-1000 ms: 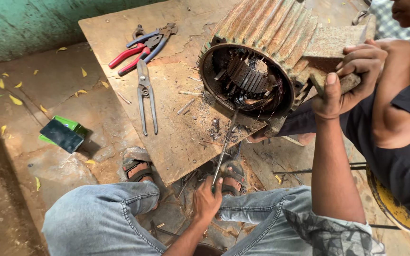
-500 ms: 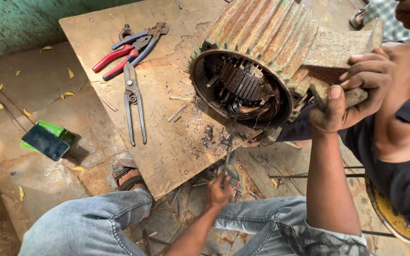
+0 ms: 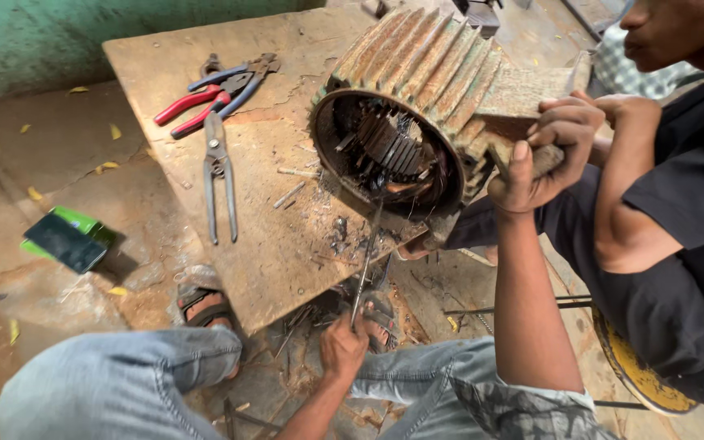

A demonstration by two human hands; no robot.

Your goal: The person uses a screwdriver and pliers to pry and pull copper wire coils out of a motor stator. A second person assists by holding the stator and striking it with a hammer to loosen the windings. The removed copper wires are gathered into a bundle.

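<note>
Worn wooden table, left hand grip pinching thin rod, right hand grip clamped on ribbed motor housing

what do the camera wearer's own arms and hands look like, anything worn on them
Both are bare: the left hand and right hand wear no gloves, rings, watch or bands that show. The forearms are uncovered too. The only sleeve in view is a short patterned grey one at the right upper arm, near the blue jeans. The dark-sleeved arms beside them belong to another person.
</note>
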